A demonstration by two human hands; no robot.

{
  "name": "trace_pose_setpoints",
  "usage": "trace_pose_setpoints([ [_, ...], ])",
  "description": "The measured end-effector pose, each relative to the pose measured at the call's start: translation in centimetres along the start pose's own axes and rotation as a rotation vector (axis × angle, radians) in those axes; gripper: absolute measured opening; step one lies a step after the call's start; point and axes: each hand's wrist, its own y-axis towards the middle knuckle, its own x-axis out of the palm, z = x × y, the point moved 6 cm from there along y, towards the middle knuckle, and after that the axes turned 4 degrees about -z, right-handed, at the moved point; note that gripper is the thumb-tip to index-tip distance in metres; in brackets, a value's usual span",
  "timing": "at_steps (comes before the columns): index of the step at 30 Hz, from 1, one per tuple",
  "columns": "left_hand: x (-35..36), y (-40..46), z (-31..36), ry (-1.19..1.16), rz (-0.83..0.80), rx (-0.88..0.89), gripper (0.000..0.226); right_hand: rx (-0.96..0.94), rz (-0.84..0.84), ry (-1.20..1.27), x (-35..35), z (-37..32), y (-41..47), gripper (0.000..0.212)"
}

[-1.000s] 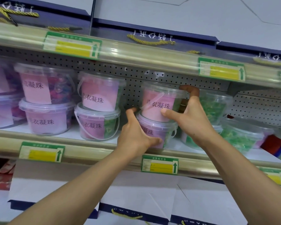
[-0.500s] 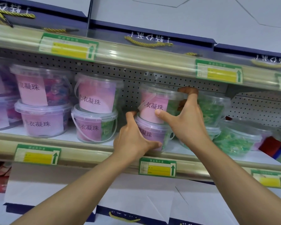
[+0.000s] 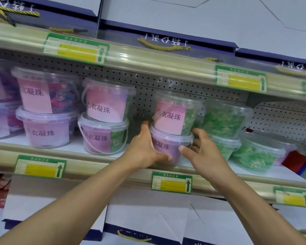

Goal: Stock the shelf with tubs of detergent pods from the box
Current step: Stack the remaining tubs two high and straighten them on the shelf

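Clear tubs of detergent pods with pink and purple labels stand stacked two high on the middle shelf (image 3: 102, 157). At the centre, a pink-labelled tub (image 3: 173, 115) sits on a purple-labelled tub (image 3: 168, 146). My left hand (image 3: 145, 149) grips the lower tub's left side, thumb up along its rim. On the lower tub's right side is my right hand (image 3: 200, 152), fingers curled against its wall. The box is out of view.
More stacks stand to the left (image 3: 104, 119) and tubs of green pods to the right (image 3: 224, 121). A pegboard backs the shelf. The upper shelf rail (image 3: 148, 61) hangs close above the stacks. White and navy gift bags (image 3: 148, 214) fill the shelf below.
My right hand has left the top tub and dropped to the lower tub's right side. The left hand stays on the lower tub.
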Motion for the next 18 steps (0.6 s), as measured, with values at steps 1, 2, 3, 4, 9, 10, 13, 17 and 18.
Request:
trace_pose_setpoints([
  [1, 0.0, -0.1, 0.2, -0.004, 0.028, 0.013, 0.115, -0.008, 0.011, 0.017, -0.1, 0.0, 0.1, 0.053],
  [2, 0.0, -0.3, 0.5, -0.014, 0.060, 0.033, 0.111, -0.014, 0.022, 0.031, -0.2, -0.1, 0.2, 0.051],
  [3, -0.1, -0.6, 0.8, -0.029, 0.087, 0.052, 0.108, -0.026, 0.029, 0.042, -0.4, -0.3, 0.3, 0.050],
  [4, -0.1, -0.8, 1.0, -0.049, 0.110, 0.073, 0.106, -0.043, 0.031, 0.053, -0.5, -0.5, 0.3, 0.050],
  [9, -1.1, -2.1, 2.3, -0.095, 0.227, 0.100, 0.110, -0.118, 0.022, 0.041, -0.7, -1.8, 0.1, 0.052],
  [10, -1.3, -2.6, 2.5, -0.087, 0.262, 0.091, 0.111, -0.115, 0.015, 0.034, -0.4, -1.8, -0.1, 0.053],
  [13, -2.1, -4.2, 2.4, -0.038, 0.358, 0.044, 0.110, -0.116, -0.054, 0.064, 0.4, -1.8, -0.8, 0.051],
  [17, -3.1, -6.1, 1.9, -0.034, 0.449, 0.006, 0.106, -0.084, -0.138, 0.067, 0.1, -2.1, -1.1, 0.049],
  [18, -3.3, -6.6, 1.9, -0.038, 0.464, 0.002, 0.105, -0.084, -0.104, 0.048, -0.4, -2.1, -0.6, 0.047],
])
